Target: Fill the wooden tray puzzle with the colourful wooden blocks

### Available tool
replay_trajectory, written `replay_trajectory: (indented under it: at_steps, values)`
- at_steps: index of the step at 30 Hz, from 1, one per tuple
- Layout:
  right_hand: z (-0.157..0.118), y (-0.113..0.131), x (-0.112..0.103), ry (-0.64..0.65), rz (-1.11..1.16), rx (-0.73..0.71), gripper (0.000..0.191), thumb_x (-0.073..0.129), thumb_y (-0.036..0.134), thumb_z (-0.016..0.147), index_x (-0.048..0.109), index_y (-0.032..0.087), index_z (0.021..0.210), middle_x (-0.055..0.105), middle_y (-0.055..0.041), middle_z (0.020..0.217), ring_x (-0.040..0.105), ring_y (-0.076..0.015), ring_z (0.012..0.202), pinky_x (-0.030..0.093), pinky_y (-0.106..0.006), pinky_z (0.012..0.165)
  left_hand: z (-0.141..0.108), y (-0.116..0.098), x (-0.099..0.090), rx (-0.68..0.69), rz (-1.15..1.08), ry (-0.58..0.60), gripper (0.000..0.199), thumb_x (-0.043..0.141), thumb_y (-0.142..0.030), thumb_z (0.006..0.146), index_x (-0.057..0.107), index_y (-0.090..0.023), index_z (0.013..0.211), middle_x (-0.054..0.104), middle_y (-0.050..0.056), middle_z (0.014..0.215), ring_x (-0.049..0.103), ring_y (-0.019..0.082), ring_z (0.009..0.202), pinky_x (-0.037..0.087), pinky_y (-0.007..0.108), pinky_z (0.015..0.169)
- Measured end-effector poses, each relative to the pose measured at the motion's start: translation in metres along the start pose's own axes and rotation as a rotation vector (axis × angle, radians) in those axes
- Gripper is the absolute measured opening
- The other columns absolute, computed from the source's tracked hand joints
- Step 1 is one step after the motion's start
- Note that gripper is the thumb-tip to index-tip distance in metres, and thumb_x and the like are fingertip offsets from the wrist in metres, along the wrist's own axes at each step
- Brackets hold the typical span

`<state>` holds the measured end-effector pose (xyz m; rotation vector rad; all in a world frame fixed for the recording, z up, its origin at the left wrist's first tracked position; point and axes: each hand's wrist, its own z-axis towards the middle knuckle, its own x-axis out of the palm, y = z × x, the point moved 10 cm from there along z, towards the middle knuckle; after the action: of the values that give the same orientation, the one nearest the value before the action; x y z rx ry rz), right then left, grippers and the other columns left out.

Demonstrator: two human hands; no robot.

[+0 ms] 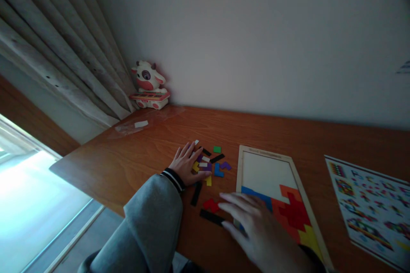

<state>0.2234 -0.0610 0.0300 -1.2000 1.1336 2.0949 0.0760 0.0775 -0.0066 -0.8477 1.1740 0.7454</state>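
Observation:
My left hand lies spread over a loose pile of coloured puzzle pieces, partly covering it. A purple piece, a blue L-shaped piece, a green piece and several black strips lie around its fingers. My right hand hovers with fingers apart over the lower left of the wooden puzzle tray, holding nothing visible. A red piece and a black strip lie beside its fingertips. Blue, orange, red and yellow pieces fill the tray's near part; its far part shows bare board.
A printed pattern sheet lies right of the tray. Clear plastic wrap with a white slip rests at the back left, near a cow toy with a keyboard. A curtain hangs by the table's left edge.

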Motion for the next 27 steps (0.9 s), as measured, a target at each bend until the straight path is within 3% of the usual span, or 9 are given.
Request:
replay_trajectory:
  at_steps: [3,6,13,19,23,27]
  values:
    - [0.002,0.019,0.021,-0.01,0.001,-0.089,0.034,0.064,0.014,0.084,0.067,0.029,0.115,0.067,0.0014,0.126,0.061,-0.0213,0.112,0.049,-0.039,0.095,0.009,-0.003,0.0,0.033,-0.024,0.005,0.088,0.048,-0.078,0.079,0.035,-0.025,0.148,0.024,0.015,0.157,0.021,0.038,0.144,0.016,0.062,0.114]
    - [0.003,0.018,0.029,-0.055,-0.031,-0.108,0.033,0.061,0.01,0.085,0.069,0.029,0.111,0.069,0.0029,0.123,0.062,-0.0198,0.108,0.047,-0.036,0.092,0.014,-0.007,0.0,0.054,-0.037,0.013,0.083,0.047,-0.076,0.081,0.041,-0.024,0.145,0.028,0.016,0.156,0.025,0.038,0.143,0.017,0.062,0.114]
    - [0.016,0.008,0.026,-0.113,-0.141,-0.055,0.044,0.05,-0.003,0.081,0.069,0.024,0.11,0.07,0.0008,0.117,0.063,-0.0176,0.1,0.046,-0.033,0.089,0.008,-0.011,-0.002,0.167,-0.089,-0.015,0.067,0.053,-0.063,0.086,0.053,-0.019,0.136,0.043,0.017,0.147,0.04,0.034,0.136,0.031,0.053,0.112]
    - [0.023,0.001,0.03,-0.098,-0.243,0.009,0.04,0.052,0.0,0.082,0.069,0.024,0.109,0.069,-0.0019,0.117,0.063,-0.0198,0.101,0.046,-0.037,0.089,0.007,-0.023,-0.011,0.193,-0.121,-0.031,0.047,0.052,-0.055,0.09,0.061,-0.025,0.125,0.057,0.011,0.134,0.054,0.03,0.12,0.042,0.051,0.101]
    - [0.02,-0.005,0.031,-0.113,-0.305,0.054,0.038,0.054,0.005,0.084,0.066,0.025,0.114,0.065,-0.0054,0.123,0.06,-0.0229,0.108,0.043,-0.041,0.094,0.022,-0.044,-0.016,0.226,-0.153,-0.058,0.045,0.047,-0.051,0.094,0.057,-0.024,0.13,0.053,0.008,0.14,0.048,0.028,0.128,0.038,0.048,0.108]
    - [0.016,-0.005,0.03,-0.161,-0.324,0.054,0.036,0.053,0.007,0.085,0.065,0.021,0.116,0.066,-0.0081,0.122,0.059,-0.0237,0.111,0.04,-0.041,0.096,0.039,-0.067,-0.004,0.283,-0.175,0.016,0.05,0.043,-0.05,0.097,0.048,-0.023,0.139,0.041,0.008,0.151,0.033,0.029,0.141,0.024,0.053,0.116]
